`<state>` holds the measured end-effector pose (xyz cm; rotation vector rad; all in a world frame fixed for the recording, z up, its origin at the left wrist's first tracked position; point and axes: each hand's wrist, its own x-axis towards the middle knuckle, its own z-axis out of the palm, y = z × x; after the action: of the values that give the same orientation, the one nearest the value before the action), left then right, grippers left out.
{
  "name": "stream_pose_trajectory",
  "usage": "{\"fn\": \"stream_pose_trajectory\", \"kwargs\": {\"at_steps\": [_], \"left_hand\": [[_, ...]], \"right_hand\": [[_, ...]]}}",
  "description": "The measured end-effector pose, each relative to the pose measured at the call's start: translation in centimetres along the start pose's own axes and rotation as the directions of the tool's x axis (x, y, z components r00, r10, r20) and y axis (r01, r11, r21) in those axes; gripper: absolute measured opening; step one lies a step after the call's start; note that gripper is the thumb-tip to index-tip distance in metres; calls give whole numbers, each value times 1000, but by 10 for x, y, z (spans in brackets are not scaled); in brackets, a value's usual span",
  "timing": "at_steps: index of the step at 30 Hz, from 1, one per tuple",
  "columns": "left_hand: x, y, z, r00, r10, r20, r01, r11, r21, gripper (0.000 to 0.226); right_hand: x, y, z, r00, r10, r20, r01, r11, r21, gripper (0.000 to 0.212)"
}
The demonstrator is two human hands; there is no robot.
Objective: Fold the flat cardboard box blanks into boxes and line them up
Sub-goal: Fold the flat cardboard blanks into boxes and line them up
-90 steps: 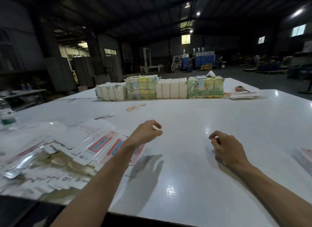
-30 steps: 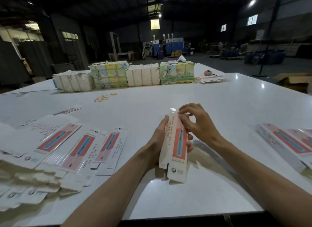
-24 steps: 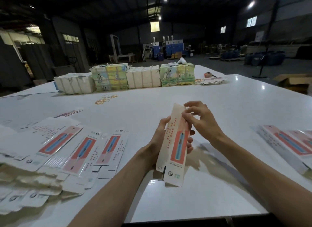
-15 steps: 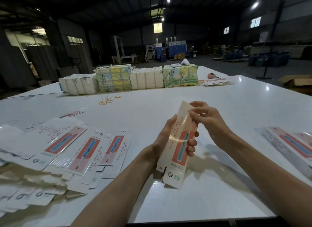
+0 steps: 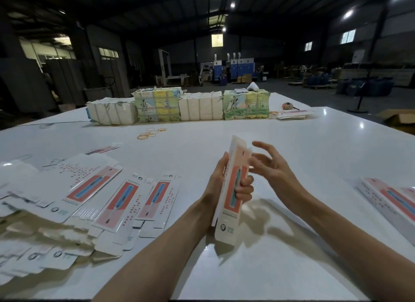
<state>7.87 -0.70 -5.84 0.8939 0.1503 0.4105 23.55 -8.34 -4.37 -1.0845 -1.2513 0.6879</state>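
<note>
Box blank (image 5: pixel 233 189): long, narrow, glossy white card with a coral panel and a blue strip. We hold it upright over the table's near middle, partly opened.
Left hand (image 5: pixel 219 182): grasps it mid-length, fingers curled over the printed front.
Right hand (image 5: pixel 272 169): released, fingers spread beside the blank's top; we cannot tell whether they touch it.
Hard to make out: the small print blurs, and the folded boxes (image 5: pixel 390 200) on our right are cut off by the frame edge.
Flat blanks (image 5: pixel 125 196): fanned out on our left, overlapping.
Surface: shiny white table (image 5: pixel 292 140) with rubber bands (image 5: pixel 150 133) and wrapped bundles (image 5: pixel 202 106) along the far side.
Room: dim warehouse.
</note>
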Motion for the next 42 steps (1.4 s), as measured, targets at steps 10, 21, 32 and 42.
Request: {"fn": "stream_pose_trajectory", "kwargs": {"at_steps": [10,21,32,42], "left_hand": [[5,-17,3,861,385,-333,-188,848,495,45],[3,-17,10,913,390,-122,-208,699,684,105],[-2,-9,-1,935,257,-246,-27,739,673,87],[4,-18,-1,962,190,-197,-2,723,691,87]], "right_hand": [[-3,8,4,993,-73,-94,62,991,-117,47],[-2,4,-2,997,-18,-75,6,988,-154,50],[-7,6,5,992,105,71,-87,972,-220,30],[4,19,-13,976,125,-178,-134,990,-38,23]]}}
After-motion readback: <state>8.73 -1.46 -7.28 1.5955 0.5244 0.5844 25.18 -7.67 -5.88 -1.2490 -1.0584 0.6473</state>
